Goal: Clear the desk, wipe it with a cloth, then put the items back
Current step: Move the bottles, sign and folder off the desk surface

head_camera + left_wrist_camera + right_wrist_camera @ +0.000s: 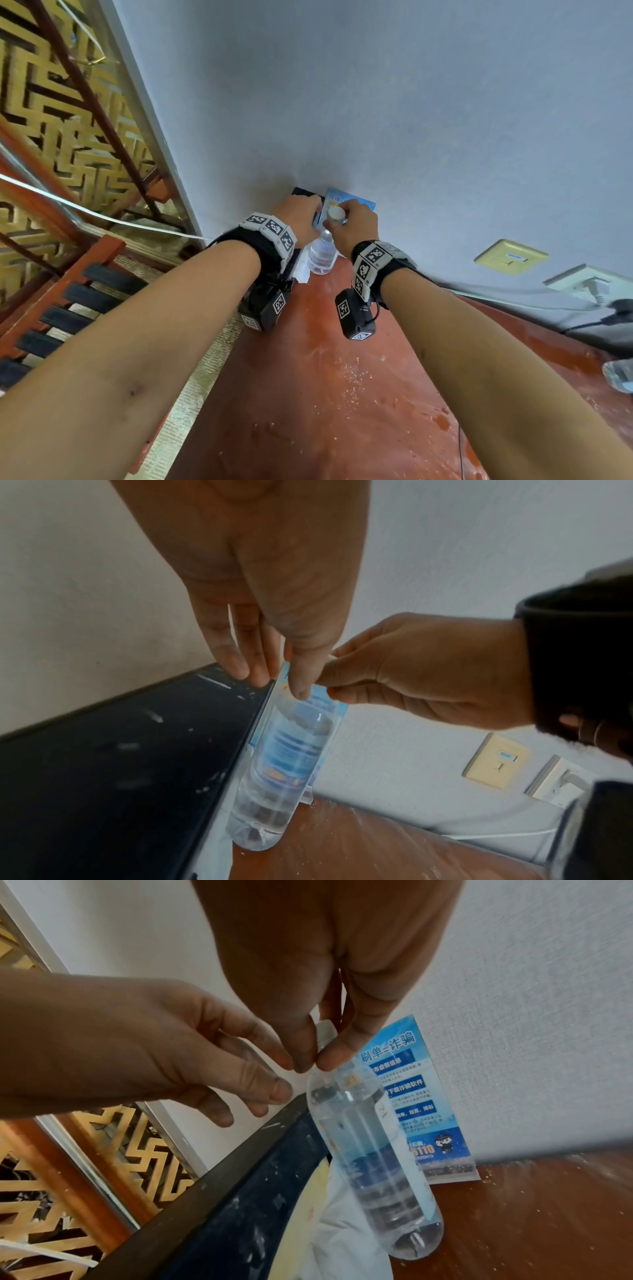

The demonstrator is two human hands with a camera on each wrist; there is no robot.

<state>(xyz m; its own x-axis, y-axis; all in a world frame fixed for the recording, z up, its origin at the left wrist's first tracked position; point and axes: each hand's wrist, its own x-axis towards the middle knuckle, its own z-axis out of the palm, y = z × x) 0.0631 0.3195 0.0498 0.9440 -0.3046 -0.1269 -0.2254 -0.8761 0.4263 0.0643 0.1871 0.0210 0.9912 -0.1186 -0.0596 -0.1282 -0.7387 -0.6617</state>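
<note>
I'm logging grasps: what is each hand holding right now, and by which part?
Right hand pinches the water bottle at its white cap. Left hand touches the black panel's top edge; no clear grip.

Wearing nothing on either forearm: bare from elbow to wrist, no sleeves. Carrying a wide black fabric wrist strap [255, 246] on the left arm, ringed by a band of white square tags printed with black-and-white block patterns. Hanging beneath it, a small black box-shaped camera module [265, 310] bearing the same tags. Repeating on the right arm: matching black tagged wrist strap [375, 265], smaller black camera box [354, 315], thin black cable looping beside it.
</note>
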